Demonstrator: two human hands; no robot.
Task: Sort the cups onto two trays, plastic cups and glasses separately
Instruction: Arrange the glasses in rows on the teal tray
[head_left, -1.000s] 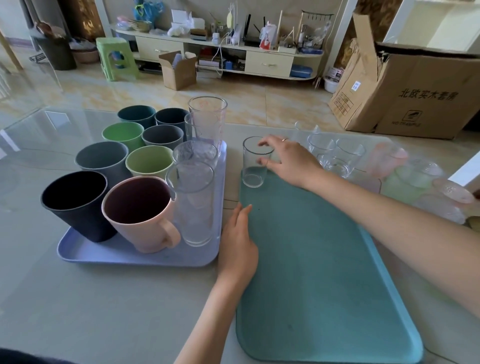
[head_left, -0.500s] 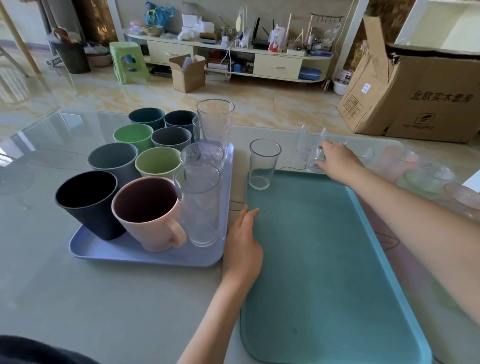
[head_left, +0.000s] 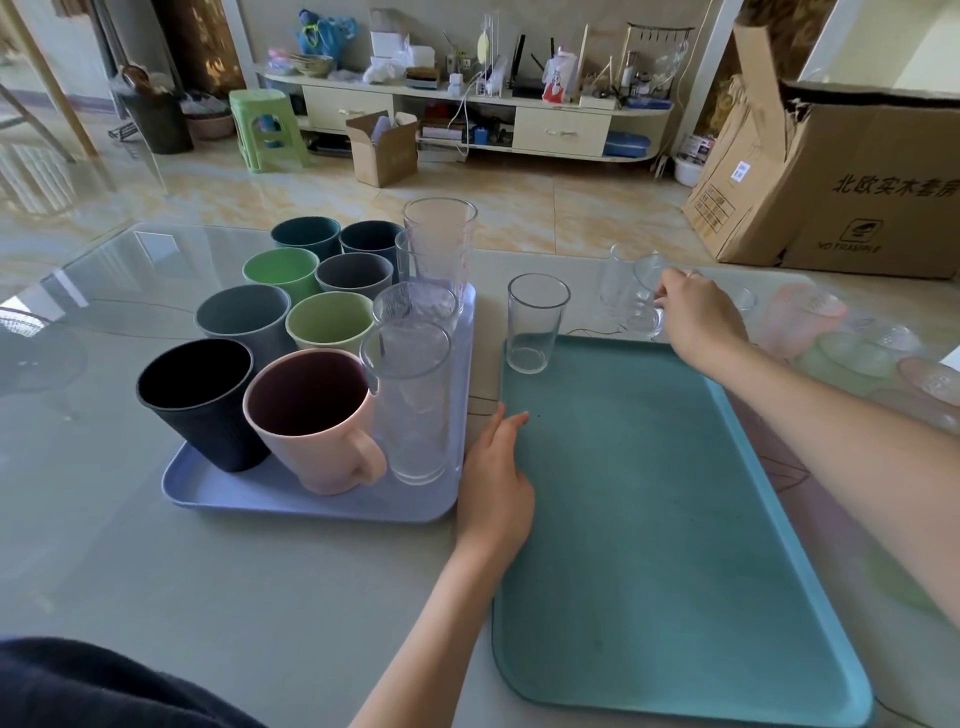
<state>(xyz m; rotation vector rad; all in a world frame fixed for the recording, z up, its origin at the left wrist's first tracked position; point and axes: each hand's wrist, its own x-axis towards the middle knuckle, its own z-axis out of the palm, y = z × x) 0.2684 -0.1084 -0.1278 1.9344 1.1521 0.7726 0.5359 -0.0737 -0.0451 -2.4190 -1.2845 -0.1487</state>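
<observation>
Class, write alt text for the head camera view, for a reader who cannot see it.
A person's right hand grips a small clear glass just beyond a teal tray holding one clear tumbler. The left hand rests open at that tray's edge, beside a lavender tray crowded with coloured plastic cups and clear cups.

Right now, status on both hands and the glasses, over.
Right hand gripping a small glass beyond the teal tray. Left hand flat at its edge. One glass placed. Nothing blocking.

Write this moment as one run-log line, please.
stage: sorting glasses | right hand: grips small glass | left hand: rests at teal tray edge | on tray: one glass
</observation>
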